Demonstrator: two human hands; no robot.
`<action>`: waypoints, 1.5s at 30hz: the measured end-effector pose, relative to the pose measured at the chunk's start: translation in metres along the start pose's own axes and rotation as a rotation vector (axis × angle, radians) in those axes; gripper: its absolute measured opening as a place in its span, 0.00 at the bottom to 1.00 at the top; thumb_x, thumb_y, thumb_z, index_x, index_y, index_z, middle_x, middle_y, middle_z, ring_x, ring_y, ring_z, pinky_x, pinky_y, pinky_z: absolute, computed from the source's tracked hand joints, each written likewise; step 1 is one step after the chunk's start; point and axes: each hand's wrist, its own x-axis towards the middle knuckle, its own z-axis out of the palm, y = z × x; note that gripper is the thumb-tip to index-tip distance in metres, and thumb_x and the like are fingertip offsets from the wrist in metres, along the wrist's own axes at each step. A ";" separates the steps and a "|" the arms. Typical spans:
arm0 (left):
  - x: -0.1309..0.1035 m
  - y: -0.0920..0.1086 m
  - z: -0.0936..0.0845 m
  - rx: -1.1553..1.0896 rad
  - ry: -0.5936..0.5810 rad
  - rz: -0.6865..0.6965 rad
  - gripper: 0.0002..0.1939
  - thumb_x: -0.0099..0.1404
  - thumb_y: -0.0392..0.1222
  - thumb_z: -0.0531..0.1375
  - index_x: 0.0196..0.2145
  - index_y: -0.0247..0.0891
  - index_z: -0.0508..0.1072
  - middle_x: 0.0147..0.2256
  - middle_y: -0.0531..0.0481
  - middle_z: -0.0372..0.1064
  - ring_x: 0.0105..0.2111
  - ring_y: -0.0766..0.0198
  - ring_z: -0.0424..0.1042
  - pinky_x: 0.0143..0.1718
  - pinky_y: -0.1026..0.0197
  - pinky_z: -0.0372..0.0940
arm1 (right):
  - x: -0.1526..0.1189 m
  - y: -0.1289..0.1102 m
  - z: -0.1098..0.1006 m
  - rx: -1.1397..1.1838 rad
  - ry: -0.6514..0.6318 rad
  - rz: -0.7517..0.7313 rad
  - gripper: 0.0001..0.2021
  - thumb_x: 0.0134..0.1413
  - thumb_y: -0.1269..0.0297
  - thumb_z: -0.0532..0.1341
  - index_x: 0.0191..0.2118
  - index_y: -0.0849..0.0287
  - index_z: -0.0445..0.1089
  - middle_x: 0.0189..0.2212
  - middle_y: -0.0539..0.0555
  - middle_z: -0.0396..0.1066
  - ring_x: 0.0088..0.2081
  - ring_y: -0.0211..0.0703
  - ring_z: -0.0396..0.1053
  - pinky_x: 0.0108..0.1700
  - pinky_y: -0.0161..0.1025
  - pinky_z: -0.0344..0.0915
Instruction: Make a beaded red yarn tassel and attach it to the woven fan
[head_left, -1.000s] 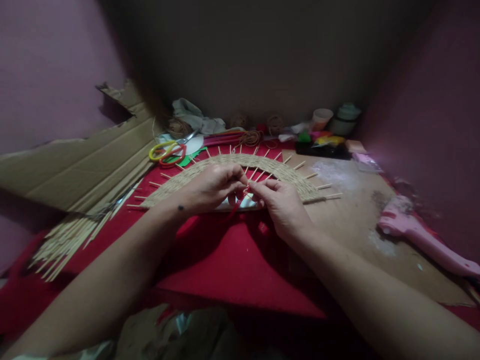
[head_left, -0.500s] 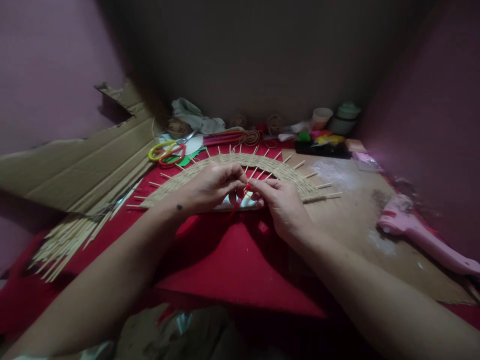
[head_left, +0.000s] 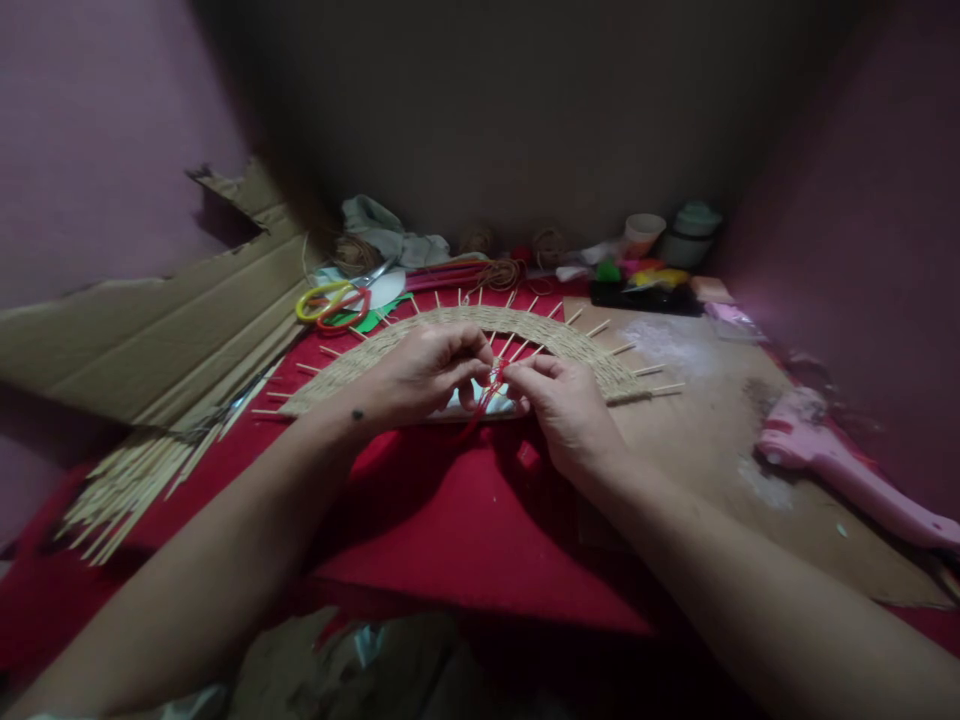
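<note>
Red yarn (head_left: 495,376) runs between my two hands, with loose strands hanging down toward the left. My left hand (head_left: 439,370) pinches it from one side, its fingertips near the centre. Opposite, my right hand (head_left: 559,395) is closed on the same yarn between thumb and forefinger. Both hands are in front of a half-round woven twine piece (head_left: 487,319) with thin wooden sticks fanning out of it. Under the hands lies a whitish flat piece (head_left: 459,405), mostly covered. Exactly how the yarn is looped is too small to make out.
Yellow and red-handled scissors (head_left: 330,303) lie at the back left, near cardboard (head_left: 150,340) and a bundle of sticks (head_left: 135,480). A pink glue gun (head_left: 847,465) rests on a brown board (head_left: 675,430) at right. Twine balls (head_left: 550,246) and a cup (head_left: 643,235) stand behind.
More of the red yarn shows between the fingertips, and the right fingers have shifted slightly right. The woven piece has stayed in place.
</note>
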 end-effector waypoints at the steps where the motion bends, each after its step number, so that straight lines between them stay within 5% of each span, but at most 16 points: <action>1: 0.000 0.000 0.000 0.029 -0.001 0.014 0.05 0.65 0.34 0.54 0.31 0.34 0.70 0.24 0.54 0.70 0.22 0.71 0.67 0.25 0.68 0.62 | 0.000 0.000 0.000 0.009 -0.006 -0.001 0.09 0.43 0.64 0.65 0.19 0.61 0.68 0.15 0.46 0.61 0.21 0.32 0.55 0.26 0.35 0.51; 8: 0.000 0.002 0.000 0.274 0.034 0.081 0.06 0.65 0.34 0.56 0.29 0.35 0.71 0.25 0.53 0.69 0.25 0.70 0.65 0.28 0.67 0.59 | -0.003 -0.001 -0.001 0.025 -0.031 0.029 0.15 0.41 0.56 0.69 0.18 0.60 0.67 0.16 0.46 0.61 0.20 0.32 0.56 0.25 0.35 0.50; 19: 0.000 -0.003 0.003 -0.024 0.029 0.012 0.05 0.63 0.35 0.56 0.36 0.33 0.72 0.25 0.52 0.72 0.22 0.70 0.70 0.25 0.68 0.64 | -0.002 -0.002 0.000 -0.003 0.017 0.005 0.12 0.42 0.65 0.66 0.17 0.60 0.65 0.14 0.44 0.60 0.19 0.30 0.55 0.24 0.34 0.50; 32: 0.000 -0.001 0.000 0.089 0.018 0.003 0.08 0.60 0.36 0.59 0.37 0.34 0.76 0.30 0.49 0.75 0.29 0.67 0.72 0.30 0.66 0.66 | -0.003 -0.003 -0.001 -0.031 0.010 0.009 0.11 0.44 0.66 0.65 0.17 0.60 0.65 0.15 0.46 0.60 0.20 0.31 0.54 0.25 0.35 0.51; 45: 0.000 0.005 0.000 0.082 0.036 -0.018 0.05 0.59 0.37 0.61 0.32 0.35 0.77 0.24 0.53 0.75 0.23 0.70 0.70 0.25 0.68 0.63 | -0.004 -0.001 -0.002 -0.074 0.001 -0.005 0.11 0.45 0.63 0.65 0.19 0.59 0.66 0.16 0.45 0.59 0.20 0.32 0.53 0.25 0.36 0.48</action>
